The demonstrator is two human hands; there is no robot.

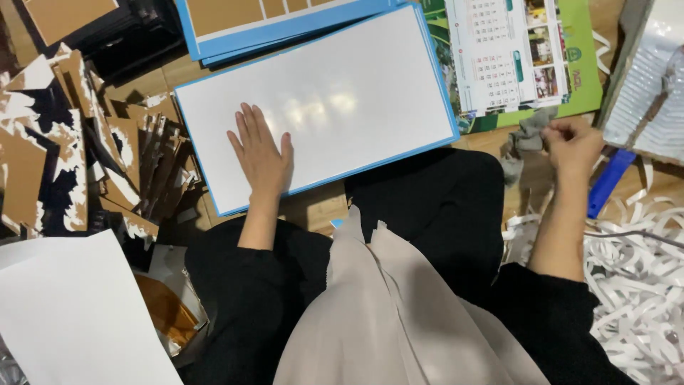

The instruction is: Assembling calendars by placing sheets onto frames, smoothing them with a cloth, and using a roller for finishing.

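Note:
My left hand lies flat, fingers apart, on a glossy white board with a blue border that rests on the floor in front of my knees. Off to the right, my right hand is closed on a crumpled grey cloth. A blue tool lies just right of that hand. My black sleeves and a beige scarf fill the bottom of the view.
More blue-edged boards are stacked at the top. A wall calendar lies top right. Torn brown cardboard scraps pile at the left, white paper strips at the right, a white sheet bottom left.

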